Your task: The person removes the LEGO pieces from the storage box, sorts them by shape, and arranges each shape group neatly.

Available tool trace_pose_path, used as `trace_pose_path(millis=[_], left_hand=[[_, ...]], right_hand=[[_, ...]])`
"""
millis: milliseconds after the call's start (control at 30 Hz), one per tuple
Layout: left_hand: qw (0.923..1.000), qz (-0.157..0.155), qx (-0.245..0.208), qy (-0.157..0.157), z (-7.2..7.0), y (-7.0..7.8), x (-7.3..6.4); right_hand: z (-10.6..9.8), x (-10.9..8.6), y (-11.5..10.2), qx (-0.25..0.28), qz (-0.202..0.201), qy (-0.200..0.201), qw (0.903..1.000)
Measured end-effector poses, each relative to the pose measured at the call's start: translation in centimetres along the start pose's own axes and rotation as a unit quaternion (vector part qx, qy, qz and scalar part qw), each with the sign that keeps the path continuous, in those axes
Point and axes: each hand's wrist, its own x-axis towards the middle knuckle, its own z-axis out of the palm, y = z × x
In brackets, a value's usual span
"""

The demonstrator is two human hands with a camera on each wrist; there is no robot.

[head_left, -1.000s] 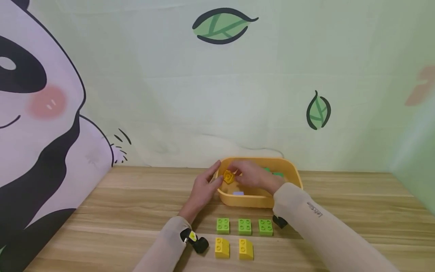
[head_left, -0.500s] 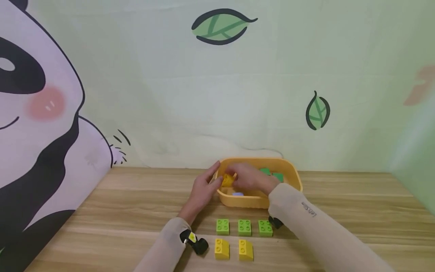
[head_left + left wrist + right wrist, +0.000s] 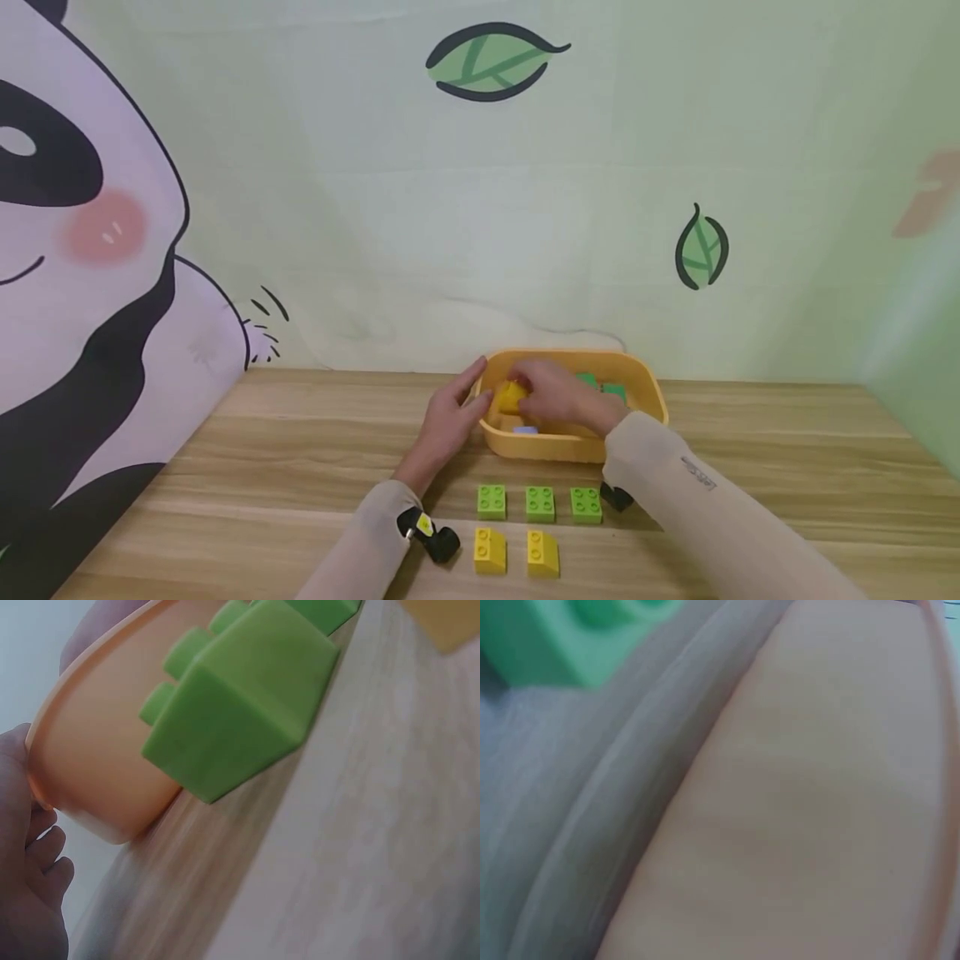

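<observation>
At the left end of the orange tub (image 3: 555,448): one left hand (image 3: 450,408), thumb and fingers set about the rim, gripping that end. Inside the tub, toward the same end: one yellow piece (image 3: 511,398), shape partly covered; whether raised or touching the bottom cannot be told. Above it: one right hand (image 3: 551,390), curled narrow, the yellow piece pinched in its fingers. Inside the tub, right half: two green bricks (image 3: 613,391), partly hidden by the right wrist. Inside, by the near wall: one blue brick (image 3: 526,430), partly visible.

On the desk (image 3: 337,433), in front of the tub: three light green bricks (image 3: 539,503), one row, studs up. Farther out from the tub: two sloped yellow bricks (image 3: 543,553), side by side, apart.

Hazards, as judged: yellow piece may drop into the tub if the pinch catches only an edge, or bump the nearby left thumb. Tub may tip or skid if the left hand bears down unevenly. Right wrist camera (image 3: 617,496) sits just beside the rightmost light green brick; a low pull of the arm could knock the row crooked.
</observation>
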Motion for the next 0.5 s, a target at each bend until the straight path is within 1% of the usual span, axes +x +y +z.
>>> trace_pose_path(millis=[167,333,500], left_hand=[[1.0000,0.006,-0.003,0.002,0.1,0.1,0.0],[1.0000,0.006,0.000,0.001,0.1,-0.1,0.1],[1.0000,0.007,-0.001,0.005,0.0,-0.3,0.1]], right_hand=[[-0.8,-1.4,-0.3,0.021,-0.004,0.030,0.9993],[-1.5,-2.8,-0.7,0.028,-0.017,0.059,0.9977],[-1.8,-3.8,-1.1,0.039,-0.019,0.077,0.9961]])
